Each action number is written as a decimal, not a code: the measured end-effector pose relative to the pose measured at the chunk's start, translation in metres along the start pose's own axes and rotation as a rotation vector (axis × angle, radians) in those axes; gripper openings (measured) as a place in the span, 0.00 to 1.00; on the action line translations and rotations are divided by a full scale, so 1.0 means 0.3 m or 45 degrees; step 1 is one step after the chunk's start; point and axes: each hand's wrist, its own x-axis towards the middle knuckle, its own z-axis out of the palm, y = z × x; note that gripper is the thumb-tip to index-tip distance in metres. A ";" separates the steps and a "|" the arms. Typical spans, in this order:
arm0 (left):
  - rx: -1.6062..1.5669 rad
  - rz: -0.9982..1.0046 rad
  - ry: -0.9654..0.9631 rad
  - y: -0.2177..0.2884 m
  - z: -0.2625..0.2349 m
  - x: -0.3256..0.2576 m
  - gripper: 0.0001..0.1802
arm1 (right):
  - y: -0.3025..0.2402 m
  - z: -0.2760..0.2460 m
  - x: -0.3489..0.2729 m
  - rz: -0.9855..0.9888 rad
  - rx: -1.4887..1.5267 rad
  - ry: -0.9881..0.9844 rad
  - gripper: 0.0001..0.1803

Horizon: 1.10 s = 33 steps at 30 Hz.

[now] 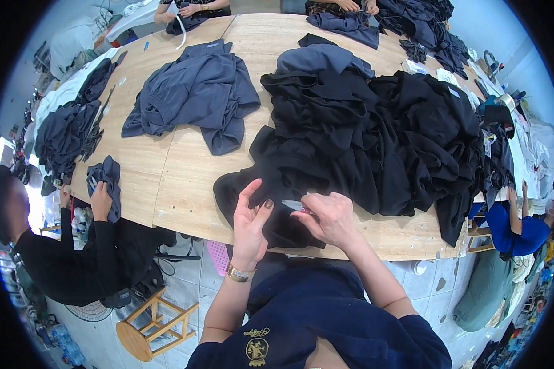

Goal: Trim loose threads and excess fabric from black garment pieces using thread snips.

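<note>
A black garment (271, 184) lies at the near edge of the long wooden table (166, 178), at the front of a large heap of black clothes (400, 135). My left hand (250, 224) rests on this garment with its fingers spread and pinches a bit of the cloth. My right hand (329, 216) is closed around small metal snips (295, 205), whose blades point left toward my left hand, just over the black fabric.
A pile of dark grey-blue garments (197, 92) lies mid-table. A person in black (74, 258) at the left handles a grey piece (104, 184). Other people work at the far end and at the right (517, 227). A wooden stool (157, 326) stands on the tiled floor.
</note>
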 end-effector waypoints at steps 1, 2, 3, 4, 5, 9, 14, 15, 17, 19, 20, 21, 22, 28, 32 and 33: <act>-0.010 -0.011 0.006 0.002 0.002 0.000 0.28 | 0.000 -0.002 0.000 0.001 0.000 0.000 0.14; -0.010 -0.011 0.007 0.002 0.001 0.001 0.28 | 0.000 -0.004 0.000 0.008 -0.007 0.001 0.13; 0.001 -0.007 0.010 0.002 -0.001 0.002 0.28 | 0.001 -0.005 0.000 0.015 -0.014 0.002 0.13; 0.013 -0.003 0.013 0.002 -0.002 0.003 0.28 | 0.004 -0.002 -0.003 0.015 -0.013 0.001 0.13; 0.012 -0.003 0.013 0.004 0.000 0.004 0.28 | 0.008 0.002 -0.007 0.090 0.084 0.072 0.13; 0.103 0.041 0.015 0.011 0.004 0.006 0.27 | 0.007 0.013 -0.010 0.480 0.538 0.195 0.12; 0.131 0.042 -0.045 0.007 -0.005 0.016 0.26 | -0.003 0.044 0.010 0.681 1.096 0.063 0.11; 0.155 0.051 -0.047 0.008 -0.003 0.016 0.26 | -0.025 0.048 0.027 0.661 1.142 0.095 0.10; 0.181 0.060 -0.049 0.007 -0.002 0.018 0.25 | -0.020 0.102 0.038 0.498 1.095 0.220 0.08; 0.180 0.075 0.021 0.002 -0.006 0.022 0.23 | -0.017 0.101 0.029 0.545 1.122 0.235 0.09; 0.180 0.078 0.025 0.000 -0.015 0.023 0.23 | -0.015 0.099 0.024 0.590 1.152 0.243 0.09; 0.154 0.059 0.016 -0.002 -0.029 0.024 0.22 | -0.011 0.088 0.018 0.588 1.155 0.239 0.09; 0.127 0.039 0.006 -0.002 -0.039 0.024 0.22 | -0.005 0.069 0.009 0.488 0.882 0.197 0.10; 0.087 -0.061 0.032 0.009 -0.030 0.026 0.20 | 0.025 0.034 -0.012 -0.050 0.036 0.141 0.19; 0.085 -0.090 0.020 0.007 -0.037 0.027 0.20 | 0.021 0.024 0.003 -0.131 -0.041 0.147 0.18; 0.076 -0.099 0.010 0.007 -0.039 0.027 0.20 | 0.025 0.025 0.003 -0.158 -0.089 0.133 0.18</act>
